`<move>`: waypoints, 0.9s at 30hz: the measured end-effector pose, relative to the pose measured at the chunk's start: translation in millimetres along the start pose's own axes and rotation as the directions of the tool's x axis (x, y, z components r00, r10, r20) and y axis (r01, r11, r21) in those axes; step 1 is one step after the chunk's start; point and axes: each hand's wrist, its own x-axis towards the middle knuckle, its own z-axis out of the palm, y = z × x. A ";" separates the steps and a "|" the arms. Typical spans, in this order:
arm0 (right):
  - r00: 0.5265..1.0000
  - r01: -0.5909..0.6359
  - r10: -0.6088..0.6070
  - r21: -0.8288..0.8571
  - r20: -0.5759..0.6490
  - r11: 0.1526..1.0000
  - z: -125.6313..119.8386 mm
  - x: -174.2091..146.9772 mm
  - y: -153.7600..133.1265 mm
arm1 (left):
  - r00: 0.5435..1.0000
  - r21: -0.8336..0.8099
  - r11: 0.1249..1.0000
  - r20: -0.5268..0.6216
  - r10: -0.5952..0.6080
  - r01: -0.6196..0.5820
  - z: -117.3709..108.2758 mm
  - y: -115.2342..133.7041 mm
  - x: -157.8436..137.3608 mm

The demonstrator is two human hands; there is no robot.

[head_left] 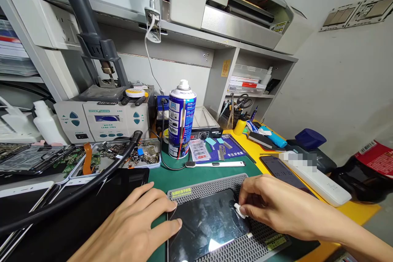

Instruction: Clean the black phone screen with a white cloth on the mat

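Note:
A phone [205, 223] with a glossy black, smudged screen lies face up on a grey honeycomb anti-slip pad [211, 184]. My left hand [138, 217] rests at its left edge, fingers apart, with thumb and fingertips touching the border. Over the phone's right end, my right hand [270, 204] pinches a small white wipe [239, 211] against the glass. The wipe is partly hidden by the fingers, so its exact material cannot be made out. Bright light reflects off the lower part of the screen.
Behind the pad lie a white-handled brush [217, 164] and a blue spray can [182, 120]. A black hose [101, 186] crosses several screens on the left, near a soldering station [104, 118]. On the right are another phone [285, 174], a white power bank [319, 180] and a bottle [368, 168].

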 end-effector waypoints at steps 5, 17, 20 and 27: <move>1.000 0.025 -0.025 0.008 -0.008 1.000 -5.5 12.8 -3.8 | 0.999 -0.005 1.000 0.039 -0.007 0.008 0.2 -0.2 -3.4; 0.999 0.027 -0.027 0.025 -0.018 0.999 -9.7 25.2 -6.3 | 0.997 -0.026 0.998 0.052 -0.060 0.062 -1.4 2.6 -6.5; 1.000 0.020 -0.020 0.004 0.002 1.000 -8.7 16.0 -4.5 | 0.999 -0.021 0.999 0.015 -0.034 0.034 -2.6 2.5 -1.1; 0.999 0.027 -0.026 -0.054 0.023 0.998 2.8 -13.9 4.8 | 1.000 0.028 0.999 0.024 0.017 -0.018 -0.3 0.0 -1.4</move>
